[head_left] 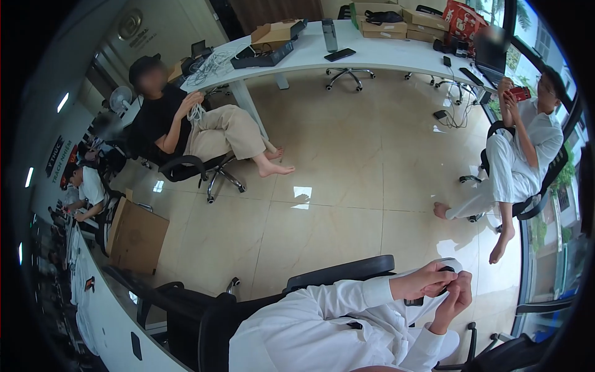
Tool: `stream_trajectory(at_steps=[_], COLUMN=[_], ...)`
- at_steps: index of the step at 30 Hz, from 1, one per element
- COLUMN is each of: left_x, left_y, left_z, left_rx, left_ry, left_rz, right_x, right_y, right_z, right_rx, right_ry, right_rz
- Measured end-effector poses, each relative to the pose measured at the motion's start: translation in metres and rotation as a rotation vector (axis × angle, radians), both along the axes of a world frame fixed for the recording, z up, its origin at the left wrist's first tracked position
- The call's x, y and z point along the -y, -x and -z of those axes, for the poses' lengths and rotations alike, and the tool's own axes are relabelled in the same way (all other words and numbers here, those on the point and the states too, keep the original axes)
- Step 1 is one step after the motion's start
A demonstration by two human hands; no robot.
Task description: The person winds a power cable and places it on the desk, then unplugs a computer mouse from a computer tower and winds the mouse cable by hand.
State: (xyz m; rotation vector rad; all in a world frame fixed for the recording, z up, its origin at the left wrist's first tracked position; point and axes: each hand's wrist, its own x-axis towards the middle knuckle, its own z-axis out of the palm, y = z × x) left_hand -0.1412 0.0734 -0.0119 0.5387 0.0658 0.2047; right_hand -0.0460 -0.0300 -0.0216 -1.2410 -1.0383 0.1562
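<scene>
Both my hands are together over my lap at the lower right. My left hand (423, 281), coming out of a white sleeve, has its fingers curled round a small black object (446, 271) whose kind I cannot make out. My right hand (457, 299) is closed at the same object, fingers bent against it. Just under my left hand shows a dark rectangular piece (414, 302); whether it belongs to the same object I cannot tell.
A black office chair (341, 273) is by my arm. Across the tiled floor, one seated person (164, 111) holds a bundle of pale cord (196, 113); another (527, 136) holds a red item (519, 93). A long white table (304, 59) carries boxes, cables and a bottle (329, 36).
</scene>
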Motion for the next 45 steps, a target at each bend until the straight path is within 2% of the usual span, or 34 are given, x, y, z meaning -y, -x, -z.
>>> stream_trajectory(at_steps=[2, 3, 6, 9, 12, 15, 18, 21, 24, 33, 36, 42, 45], left_x=[0.0, -0.001, -0.002, -0.006, -0.01, -0.01, -0.01, -0.007, -0.005, 0.003, 0.005, 0.007, 0.007], left_y=[-0.001, -0.001, 0.002, 0.002, 0.003, 0.0, 0.0, -0.005, -0.004, -0.002, -0.003, -0.004, -0.003], left_z=[0.011, 0.012, 0.015, 0.016, 0.012, 0.013, 0.007, 0.012, 0.007, -0.006, -0.013, -0.005, -0.005], left_rx=[0.013, 0.01, -0.003, -0.009, -0.019, -0.04, -0.068, -0.082, -0.103, -0.078, -0.08, -0.098, -0.089], left_ry=[0.015, 0.008, -0.015, -0.045, -0.102, -0.142, -0.18, -0.233, -0.314, -0.391, -0.415, -0.463, -0.486], left_rz=[0.004, 0.003, 0.007, 0.011, 0.017, 0.037, 0.077, 0.11, 0.152, 0.215, 0.225, 0.341, 0.4], right_x=[-0.008, -0.01, -0.018, -0.026, -0.01, 0.007, 0.021, 0.015, 0.019, 0.04, 0.047, 0.062, 0.064], right_y=[-0.001, 0.001, 0.011, 0.022, 0.012, 0.002, -0.016, -0.01, -0.014, -0.02, -0.018, -0.027, -0.032], right_z=[0.007, 0.01, 0.013, 0.007, 0.022, 0.034, 0.043, 0.006, 0.004, 0.019, 0.027, 0.041, 0.04], right_rx=[-0.161, -0.335, -0.565, -0.6, -0.647, -0.797, -0.847, -0.82, -0.822, -0.844, -0.936, -0.998, -0.948], right_ry=[-0.066, -0.064, -0.094, -0.073, 0.171, 0.245, 0.273, 0.316, 0.288, 0.24, 0.145, 0.164, 0.232], right_rz=[-0.029, -0.03, 0.128, 0.197, 0.032, -0.19, -0.372, -0.428, -0.491, -0.537, -0.491, -0.489, -0.527])
